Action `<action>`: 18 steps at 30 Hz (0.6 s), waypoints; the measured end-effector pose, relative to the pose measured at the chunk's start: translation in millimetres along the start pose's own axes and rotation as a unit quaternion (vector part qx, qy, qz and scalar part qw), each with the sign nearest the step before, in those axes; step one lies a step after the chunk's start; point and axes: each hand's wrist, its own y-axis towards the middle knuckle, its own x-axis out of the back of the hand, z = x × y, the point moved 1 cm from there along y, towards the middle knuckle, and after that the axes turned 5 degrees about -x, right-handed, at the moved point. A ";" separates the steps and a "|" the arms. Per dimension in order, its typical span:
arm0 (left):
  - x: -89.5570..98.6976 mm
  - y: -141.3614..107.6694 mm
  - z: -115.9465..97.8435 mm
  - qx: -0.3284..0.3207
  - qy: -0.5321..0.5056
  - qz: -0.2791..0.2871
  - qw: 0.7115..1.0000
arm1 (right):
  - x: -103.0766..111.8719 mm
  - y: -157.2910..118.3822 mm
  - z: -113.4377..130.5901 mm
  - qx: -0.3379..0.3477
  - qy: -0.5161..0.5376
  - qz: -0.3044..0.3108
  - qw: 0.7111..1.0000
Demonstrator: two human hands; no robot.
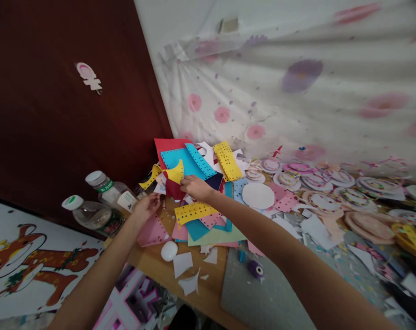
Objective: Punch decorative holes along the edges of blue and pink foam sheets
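Observation:
My right hand (196,188) reaches into a pile of coloured craft sheets, its fingers closed at the edge of a dark red sheet (173,189). Just above the fingertips, a curved yellow piece with punched holes (175,173) overlaps that sheet. My left hand (147,205) is at the left side of the pile with fingers bent together, close to a small white piece (160,186); what they grip, if anything, is too small to make out. Under and around both hands lie a blue sheet (173,158), a yellow punched strip (196,212) and a pink punched sheet (153,231).
Two plastic bottles (99,217) stand left, beside a dark red door (73,123). A white round lid-like object (169,251) and paper scraps (182,264) lie in front. A purple roll (255,269) rests on a grey mat (249,298). Layered decorated discs (321,201) cover the right.

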 end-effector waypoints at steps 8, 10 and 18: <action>-9.1 5.2 -17.5 0.017 -0.131 -0.050 0.990 | -2.0 -1.1 1.9 -0.105 0.056 -0.041 0.992; -12.1 7.6 -18.2 0.012 -0.130 -0.053 0.990 | -4.3 3.3 11.0 -0.131 0.063 -0.047 0.988; -3.5 11.9 -14.4 -0.028 -0.018 -0.052 0.998 | -29.3 27.3 35.3 -0.262 0.029 -0.068 0.962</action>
